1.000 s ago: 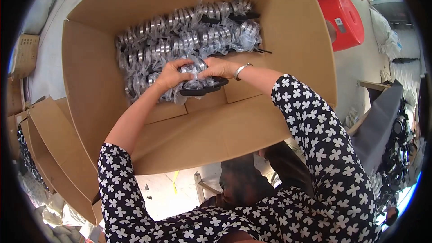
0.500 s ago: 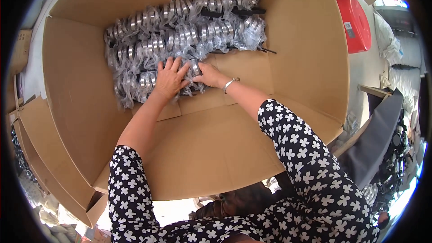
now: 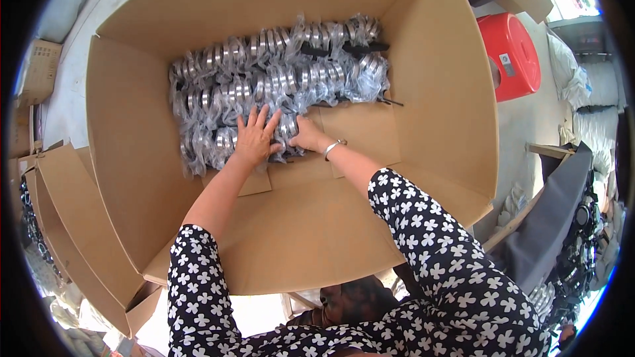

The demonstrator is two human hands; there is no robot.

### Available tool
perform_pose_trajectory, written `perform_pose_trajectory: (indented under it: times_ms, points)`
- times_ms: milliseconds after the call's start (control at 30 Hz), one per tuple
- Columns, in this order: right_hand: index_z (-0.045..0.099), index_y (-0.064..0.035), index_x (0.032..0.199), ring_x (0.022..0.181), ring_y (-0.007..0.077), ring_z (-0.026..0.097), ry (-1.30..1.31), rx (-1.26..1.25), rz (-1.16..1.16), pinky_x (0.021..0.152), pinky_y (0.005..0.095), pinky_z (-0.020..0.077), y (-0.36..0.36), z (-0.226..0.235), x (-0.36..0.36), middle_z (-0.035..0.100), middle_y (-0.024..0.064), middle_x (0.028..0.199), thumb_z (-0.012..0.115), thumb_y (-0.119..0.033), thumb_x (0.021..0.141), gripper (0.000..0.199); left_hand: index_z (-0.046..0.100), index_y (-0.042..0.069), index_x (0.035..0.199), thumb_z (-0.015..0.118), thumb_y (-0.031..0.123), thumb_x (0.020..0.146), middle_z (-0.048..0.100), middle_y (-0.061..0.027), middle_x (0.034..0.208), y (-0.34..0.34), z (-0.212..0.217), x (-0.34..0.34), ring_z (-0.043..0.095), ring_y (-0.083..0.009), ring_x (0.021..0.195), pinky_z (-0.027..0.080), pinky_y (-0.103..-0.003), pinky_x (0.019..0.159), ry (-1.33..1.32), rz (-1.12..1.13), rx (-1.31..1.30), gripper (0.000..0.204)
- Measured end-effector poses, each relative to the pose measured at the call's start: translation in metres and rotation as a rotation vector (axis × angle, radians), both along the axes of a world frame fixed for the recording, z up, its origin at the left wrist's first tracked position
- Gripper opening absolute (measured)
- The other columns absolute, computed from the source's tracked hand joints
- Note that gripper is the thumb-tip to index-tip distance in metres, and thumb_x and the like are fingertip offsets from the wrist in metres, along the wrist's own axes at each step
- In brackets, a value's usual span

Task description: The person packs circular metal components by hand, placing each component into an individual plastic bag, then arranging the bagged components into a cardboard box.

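Three rows of silver ring-shaped metal parts (image 3: 264,84) in clear plastic lie in a large cardboard box (image 3: 442,92). My left hand (image 3: 255,141) rests on the nearest row, fingers spread over the wrapped parts. At that row's right end my right hand (image 3: 311,135), with a silver bracelet on its wrist, has its thumb and fingers at the side of the last wrapped metal ring part (image 3: 288,125). The undersides of my fingers are partly hidden. Black pieces (image 3: 365,49) show among the plastic at the right ends of the rows.
The box walls rise around both forearms. Outside, a red plastic tub (image 3: 522,53) stands at the right, beyond a grey cloth (image 3: 542,208) draped over a wooden frame. Further cardboard (image 3: 83,205) stands at the left, and white sacks (image 3: 595,135) are piled at the far right.
The view has shifted, so the box and its rows appear lower. My left hand still lies spread on the near row, and my right hand stays at its right end.
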State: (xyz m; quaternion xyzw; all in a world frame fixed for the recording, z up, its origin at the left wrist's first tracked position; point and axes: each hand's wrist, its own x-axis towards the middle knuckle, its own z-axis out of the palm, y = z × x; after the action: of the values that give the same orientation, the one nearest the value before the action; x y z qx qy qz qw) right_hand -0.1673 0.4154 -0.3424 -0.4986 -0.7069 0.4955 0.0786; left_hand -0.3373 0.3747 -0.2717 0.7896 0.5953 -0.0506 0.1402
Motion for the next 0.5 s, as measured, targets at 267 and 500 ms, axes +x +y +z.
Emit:
perform_pose_trajectory:
  times_ms: [267, 500]
  points:
    - [0.063, -0.0001, 0.093, 0.087, 0.0301, 0.06, -0.538, 0.07, 0.576, 0.076, 0.0369, 0.0476, 0.037, 0.111, -0.002, 0.063, 0.0178, 0.09, 0.068, -0.012, 0.064, 0.032, 0.026, 0.02, 0.134, 0.073, 0.024, 0.061, 0.028, -0.0156, 0.136, 0.012, 0.071, -0.011, 0.032, -0.0343, 0.122, 0.031, -0.051, 0.096, -0.112, -0.051, -0.058, 0.087]
    - [0.063, 0.0016, 0.07, 0.063, 0.0336, 0.059, -0.003, 0.626, 0.423, 0.057, 0.041, 0.0461, 0.051, 0.291, 0.015, 0.06, 0.0199, 0.066, 0.062, -0.028, 0.061, 0.031, 0.053, -0.005, 0.106, 0.061, 0.002, 0.071, 0.06, -0.0184, 0.091, 0.029, 0.183, 0.048, 0.058, -0.024, 0.086, 0.046, -0.034, 0.073, -0.681, -0.075, -0.035, 0.037]
